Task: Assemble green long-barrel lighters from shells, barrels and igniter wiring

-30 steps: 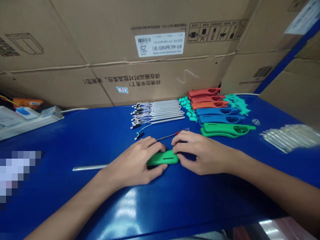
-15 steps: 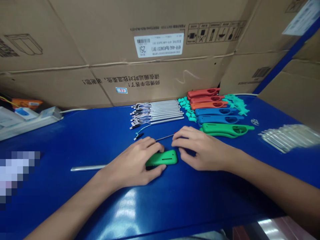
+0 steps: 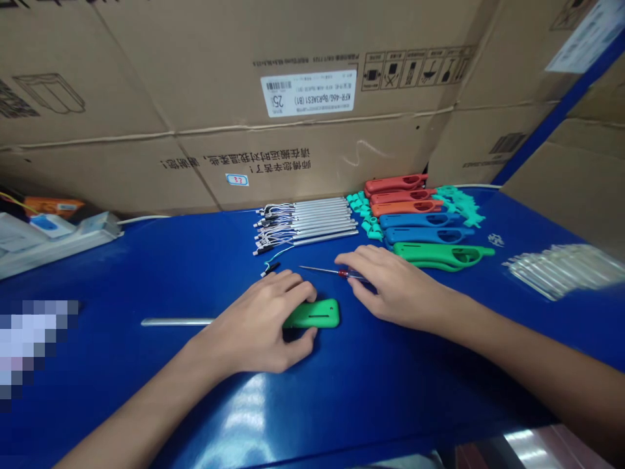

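Note:
My left hand (image 3: 273, 319) lies over a green lighter body (image 3: 319, 314), fingers along its far edge and thumb along the near one. A thin silver metal tube (image 3: 176, 322) sticks out to the left from under that hand; where it meets the body is hidden. In my right hand (image 3: 390, 283) is a small screwdriver (image 3: 322, 269) with a red and clear handle, its shaft pointing left above the table. Behind the left hand lies a small black part (image 3: 270, 268) on a thin wire.
Silver tubes with wires (image 3: 325, 221) lie in a row at the back. Beside them are small teal caps (image 3: 361, 208), red, orange, blue and green lighter bodies (image 3: 430, 234), teal pieces (image 3: 461, 202) and clear parts (image 3: 561, 270). A power strip (image 3: 63, 241) sits left; cardboard (image 3: 209, 98) stands behind.
My right hand has closed around the screwdriver, which now shows its handle and points left. The green lighter body and left hand have shifted slightly.

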### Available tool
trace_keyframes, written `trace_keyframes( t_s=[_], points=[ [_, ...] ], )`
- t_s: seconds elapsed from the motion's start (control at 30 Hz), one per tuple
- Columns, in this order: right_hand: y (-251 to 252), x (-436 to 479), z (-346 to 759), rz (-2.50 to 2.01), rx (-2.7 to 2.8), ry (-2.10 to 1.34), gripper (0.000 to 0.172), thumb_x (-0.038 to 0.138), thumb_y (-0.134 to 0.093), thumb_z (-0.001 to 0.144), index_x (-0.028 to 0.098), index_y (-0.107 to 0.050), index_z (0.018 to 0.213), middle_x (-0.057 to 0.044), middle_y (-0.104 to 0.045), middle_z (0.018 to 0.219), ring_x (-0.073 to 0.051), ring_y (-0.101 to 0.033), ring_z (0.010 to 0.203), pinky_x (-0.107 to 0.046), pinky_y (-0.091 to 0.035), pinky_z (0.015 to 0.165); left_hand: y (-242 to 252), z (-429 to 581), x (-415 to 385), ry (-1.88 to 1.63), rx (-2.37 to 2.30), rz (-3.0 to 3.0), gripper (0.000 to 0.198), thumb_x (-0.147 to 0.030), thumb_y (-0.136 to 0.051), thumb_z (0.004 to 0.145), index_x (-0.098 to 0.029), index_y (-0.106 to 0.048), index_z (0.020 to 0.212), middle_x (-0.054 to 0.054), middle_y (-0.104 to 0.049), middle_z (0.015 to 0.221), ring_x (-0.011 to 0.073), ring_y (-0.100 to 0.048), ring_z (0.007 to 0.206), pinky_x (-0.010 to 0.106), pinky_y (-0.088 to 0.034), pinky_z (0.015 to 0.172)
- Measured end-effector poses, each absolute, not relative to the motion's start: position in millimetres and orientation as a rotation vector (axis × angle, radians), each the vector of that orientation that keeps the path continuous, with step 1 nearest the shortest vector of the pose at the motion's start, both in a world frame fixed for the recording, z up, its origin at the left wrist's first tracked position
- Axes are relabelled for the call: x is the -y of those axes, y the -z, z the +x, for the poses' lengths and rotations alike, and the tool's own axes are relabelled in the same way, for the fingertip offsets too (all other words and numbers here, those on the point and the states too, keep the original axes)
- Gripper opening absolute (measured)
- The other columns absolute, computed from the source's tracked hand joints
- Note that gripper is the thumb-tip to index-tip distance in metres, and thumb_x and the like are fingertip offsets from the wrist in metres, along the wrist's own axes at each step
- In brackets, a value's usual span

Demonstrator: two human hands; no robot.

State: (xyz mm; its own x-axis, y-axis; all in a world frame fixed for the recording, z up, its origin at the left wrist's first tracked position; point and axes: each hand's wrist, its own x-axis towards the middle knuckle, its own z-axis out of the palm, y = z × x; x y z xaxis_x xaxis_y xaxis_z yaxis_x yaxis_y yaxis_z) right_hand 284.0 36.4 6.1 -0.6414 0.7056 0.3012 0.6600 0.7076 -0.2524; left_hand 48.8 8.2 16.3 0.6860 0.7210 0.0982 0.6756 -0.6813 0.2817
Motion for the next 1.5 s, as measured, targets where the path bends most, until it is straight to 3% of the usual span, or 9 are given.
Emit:
trace_keyframes(
  t_s=[0.2, 0.43, 0.77, 1.03, 1.27, 1.5],
  points=[
    [-23.6, -32.6, 282.2, -0.876, 1.921, -0.702, 0.028, 0.01, -0.064, 0.08, 0.021, -0.056, 0.104, -0.002, -0.066, 0.092, -0.015, -0.066, 0.077, -0.028, -0.056, 0.07, -14.3, 50.9, -7.9, -0.308, -1.13, 2.697, 0.025, -0.04, -0.06, 0.085, -0.017, -0.058, 0.095, 0.006, -0.06, 0.088, 0.025, -0.057, 0.087, 0.04, -0.046, 0.079],
    [-29.8, -31.5, 281.1, -0.693, 1.623, -1.002, 0.025, 0.011, -0.069, 0.08, 0.024, -0.061, 0.101, -0.001, -0.068, 0.09, -0.015, -0.069, 0.081, -0.028, -0.06, 0.076, -11.6, 54.7, -7.2, -0.342, -1.093, 2.675, 0.02, -0.036, -0.058, 0.09, -0.017, -0.057, 0.095, 0.006, -0.06, 0.089, 0.0238, -0.056, 0.087, 0.038, -0.046, 0.078],
    [-23.1, -19.5, 274.9, -0.678, 1.715, -0.964, 0.033, 0.01, -0.065, 0.086, 0.024, -0.059, 0.115, -0.002, -0.066, 0.1, -0.013, -0.069, 0.09, -0.026, -0.06, 0.083, -11.4, 54.2, -5.3, -0.354, -1.061, 2.674, 0.019, -0.034, -0.059, 0.089, -0.016, -0.059, 0.096, 0.006, -0.06, 0.089, 0.0236, -0.056, 0.086, 0.038, -0.047, 0.076],
    [-18.5, -12.2, 273.1, -0.6, 1.916, -0.81, 0.063, 0.003, -0.061, 0.086, 0.032, -0.044, 0.139, -0.001, -0.065, 0.109, -0.015, -0.069, 0.097, -0.029, -0.059, 0.09, -7.2, 53.0, -8.2, -0.363, -1.067, 2.675, 0.025, -0.037, -0.058, 0.09, -0.016, -0.06, 0.104, 0.008, -0.061, 0.094, 0.0254, -0.057, 0.091, 0.042, -0.049, 0.082],
    [-12.9, -11.4, 273.8, -0.576, 2.002, -0.775, 0.067, 0.001, -0.057, 0.088, 0.033, -0.038, 0.144, 0.0, -0.061, 0.129, -0.013, -0.068, 0.101, -0.026, -0.057, 0.095, -8.1, 53.7, -6.0, -0.39, -1.062, 2.69, 0.027, -0.037, -0.058, 0.09, -0.014, -0.062, 0.103, 0.01, -0.062, 0.095, 0.0264, -0.059, 0.091, 0.043, -0.052, 0.082],
    [-12.9, -12.6, 273.0, -0.577, 1.972, -0.76, 0.064, 0.002, -0.058, 0.087, 0.031, -0.041, 0.142, 0.0, -0.067, 0.109, -0.013, -0.07, 0.094, -0.025, -0.06, 0.09, -7.5, 53.2, -7.6, -0.362, -1.077, 2.671, 0.03, -0.038, -0.058, 0.09, -0.017, -0.062, 0.11, 0.01, -0.064, 0.097, 0.0276, -0.06, 0.098, 0.045, -0.052, 0.09]
  ],
)
